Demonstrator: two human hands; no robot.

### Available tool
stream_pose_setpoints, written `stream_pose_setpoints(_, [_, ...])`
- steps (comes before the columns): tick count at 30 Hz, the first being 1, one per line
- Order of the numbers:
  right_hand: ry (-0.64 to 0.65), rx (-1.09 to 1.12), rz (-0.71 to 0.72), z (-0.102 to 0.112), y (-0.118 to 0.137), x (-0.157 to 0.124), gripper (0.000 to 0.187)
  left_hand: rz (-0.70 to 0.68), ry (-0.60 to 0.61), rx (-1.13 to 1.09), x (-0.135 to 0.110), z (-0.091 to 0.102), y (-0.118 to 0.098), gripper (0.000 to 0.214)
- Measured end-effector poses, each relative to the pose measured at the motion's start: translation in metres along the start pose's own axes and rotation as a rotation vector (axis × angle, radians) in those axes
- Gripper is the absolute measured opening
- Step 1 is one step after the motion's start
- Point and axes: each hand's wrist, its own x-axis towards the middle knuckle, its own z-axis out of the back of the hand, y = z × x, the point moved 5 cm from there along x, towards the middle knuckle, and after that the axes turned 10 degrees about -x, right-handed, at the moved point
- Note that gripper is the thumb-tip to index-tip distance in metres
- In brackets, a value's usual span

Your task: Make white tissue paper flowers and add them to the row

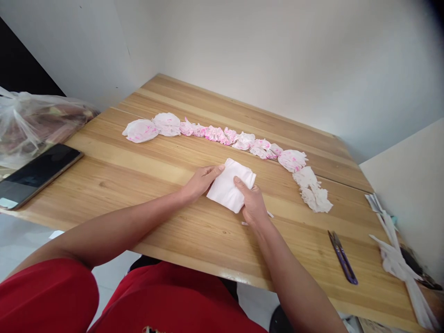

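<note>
A wooden table (138, 178) spans the frame. Pink-and-white crumpled paper pieces (215, 134) arc across its upper centre. A plastic bag (24, 122) sits at the left edge, a phone (41, 173) below it. Mid-frame, the left hand (202, 181) and right hand (252, 202) pinch a folded white paper (225, 187) by opposite sides. Purple snips (342, 260) lie lower right.

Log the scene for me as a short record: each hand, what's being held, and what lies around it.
Left hand: grips the left edge of the folded white sheet
Right hand: grips the same sheet's right side, thumb on top
Beyond hands: row of crumpled white pieces, many pink-marked, curving nearer at the right
Right: purple-handled snips lying on the wooden table
Left: dark-screened phone, clear plastic bag behind it
</note>
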Motion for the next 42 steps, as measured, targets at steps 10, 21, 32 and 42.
stream_pose_setpoints(10, [0.012, -0.068, -0.006, 0.003, -0.007, 0.004, 0.041, -0.116, -0.062, 0.152, 0.000, 0.002, -0.006, 0.047])
stream_pose_setpoints(21, [0.151, -0.236, 0.143, 0.001, 0.010, 0.000, 0.048, -0.322, -0.069, 0.426, 0.004, 0.005, -0.013, 0.044])
stream_pose_setpoints(32, [0.079, -0.618, 0.345, 0.007, 0.039, -0.008, 0.030, -0.330, 0.131, 0.629, -0.006, -0.010, -0.012, 0.034])
stream_pose_setpoints(42, [0.180, -0.623, 0.442, 0.011, 0.071, -0.004, 0.057, -0.271, 0.067, 0.421, 0.004, 0.001, -0.037, 0.026])
